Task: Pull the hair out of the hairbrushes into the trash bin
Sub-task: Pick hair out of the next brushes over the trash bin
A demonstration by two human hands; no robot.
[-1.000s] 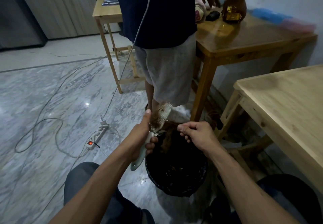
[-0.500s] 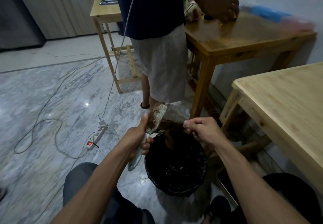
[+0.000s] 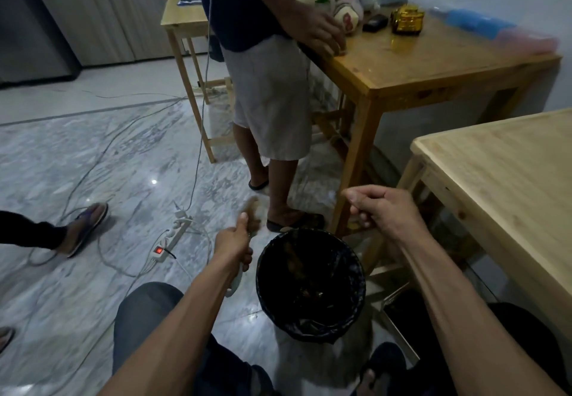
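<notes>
Down on the veined, glossy marble floor (image 3: pixel 93 154) stands the round trash bin (image 3: pixel 311 284), lined with a crinkled black bag, brown hair strands lying inside it. Left of the bin, the left hand (image 3: pixel 233 245) grips the pale plastic handle of the hairbrush (image 3: pixel 251 210), thumb up along it; the brush head is motion-blurred, brown and fuzzy with hair, reaching away toward the far side. The right hand (image 3: pixel 379 210) hangs beyond the bin's far right rim, fingers curled into a loose fist; whether any hair is pinched between them cannot be told. Half a second ago both hands sat closer together over the bin's far rim; now the brush is further left and the right hand has pulled away to the right. A white power strip (image 3: pixel 168 239) with a red switch lies left of the brush, and a bare pale wooden table (image 3: pixel 507 179) stands at right
</notes>
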